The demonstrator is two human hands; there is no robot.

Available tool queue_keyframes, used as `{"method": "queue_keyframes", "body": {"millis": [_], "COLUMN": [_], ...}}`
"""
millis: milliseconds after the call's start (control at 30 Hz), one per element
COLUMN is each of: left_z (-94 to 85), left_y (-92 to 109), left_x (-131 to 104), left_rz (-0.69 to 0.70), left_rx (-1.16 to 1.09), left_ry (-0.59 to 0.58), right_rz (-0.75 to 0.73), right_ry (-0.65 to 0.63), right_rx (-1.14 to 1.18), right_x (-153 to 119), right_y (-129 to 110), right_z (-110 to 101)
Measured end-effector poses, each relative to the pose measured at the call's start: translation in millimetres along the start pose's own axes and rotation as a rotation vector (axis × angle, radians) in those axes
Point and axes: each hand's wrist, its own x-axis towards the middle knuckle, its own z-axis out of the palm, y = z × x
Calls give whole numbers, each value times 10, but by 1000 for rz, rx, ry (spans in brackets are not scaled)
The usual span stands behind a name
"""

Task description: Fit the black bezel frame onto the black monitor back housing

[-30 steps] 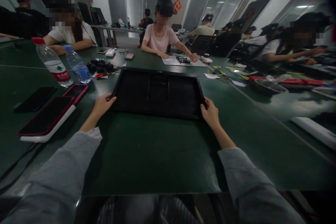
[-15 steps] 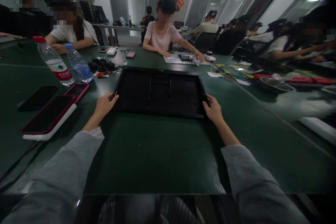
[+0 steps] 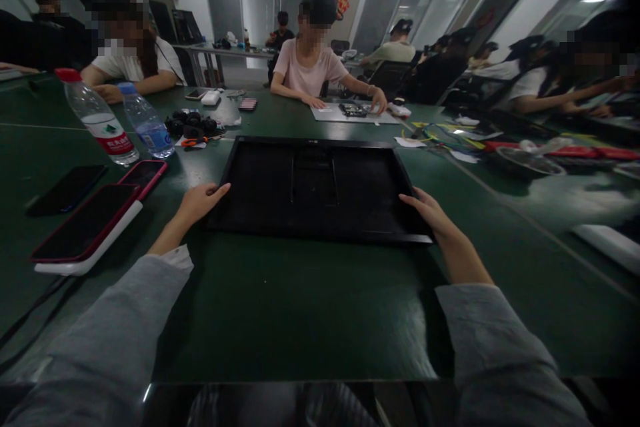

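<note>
A wide black rectangular shell, which looks like a monitor casing, is held level just above or on the green table; I cannot tell whether it touches. It has a raised rim, a small light mark on its far edge and a U-shaped outline in its middle. My left hand grips the left rim, thumb on top and fingers tucked beneath. On the opposite short side, my right hand is closed round the rim with its thumb over the edge. The undersides of both grips are hidden.
To the left stand a red-capped bottle and a blue-capped bottle, near several phones. Orange-handled pliers lie by black parts. Across the green table, a person in pink handles parts; wires lie right.
The black shell has come nearer to me and shifted right, its right end most. My right hand has moved right and down with it; my left hand has hardly moved.
</note>
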Motion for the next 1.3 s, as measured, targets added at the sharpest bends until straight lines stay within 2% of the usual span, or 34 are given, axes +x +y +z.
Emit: {"method": "queue_keyframes", "body": {"millis": [67, 200, 367, 700, 833, 967, 1100, 1300], "left_z": [-10, -8, 13, 94, 99, 136, 179, 202], "left_y": [26, 47, 29, -66, -75, -112, -190, -264], "left_x": [-14, -21, -7, 48, 57, 86, 110, 126], "left_rz": [15, 7, -22, -10, -16, -35, 9, 40], "left_rx": [-15, -27, -59, -181, -162, -139, -156, -188], "left_ry": [-17, -7, -24, 16, -3, 44, 101, 74], "right_rz": [60, 87, 139, 59, -6, -5, -54, -82], "right_ry": [-14, -21, 34, 28, 57, 81, 139, 308], "right_rx": [21, 48, 153, 79, 92, 135, 127, 52], "right_x": [-22, -53, -31, -15, 19, 3, -38, -57], "right_y": [-22, -14, 34, 95, 145, 150, 153, 228], "right_z": [-20, 9, 39, 76, 85, 59, -24, -228]}}
